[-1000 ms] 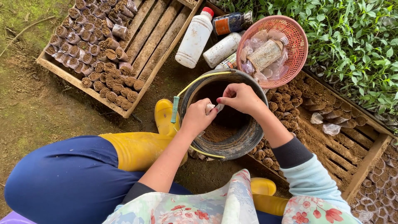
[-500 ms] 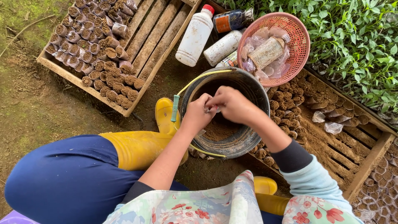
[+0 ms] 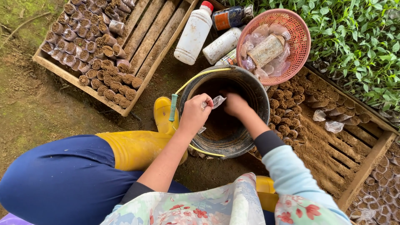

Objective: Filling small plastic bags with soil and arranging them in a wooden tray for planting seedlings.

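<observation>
Pinching a small clear plastic bag (image 3: 214, 102) at its mouth, the left hand (image 3: 195, 112) stays closed on it over the near rim of the dark bucket (image 3: 258, 93), while the right hand (image 3: 234, 104) reaches down inside toward the brown soil (image 3: 218, 125), its fingers too hidden to tell whether they are curled or spread. Beside the bucket stand a yellow rubber boot (image 3: 162, 112), a pink basket (image 3: 300, 46) holding a bottle, a white bottle (image 3: 193, 34), and wooden trays (image 3: 158, 46) of soil-filled seedling bags (image 3: 96, 62).
</observation>
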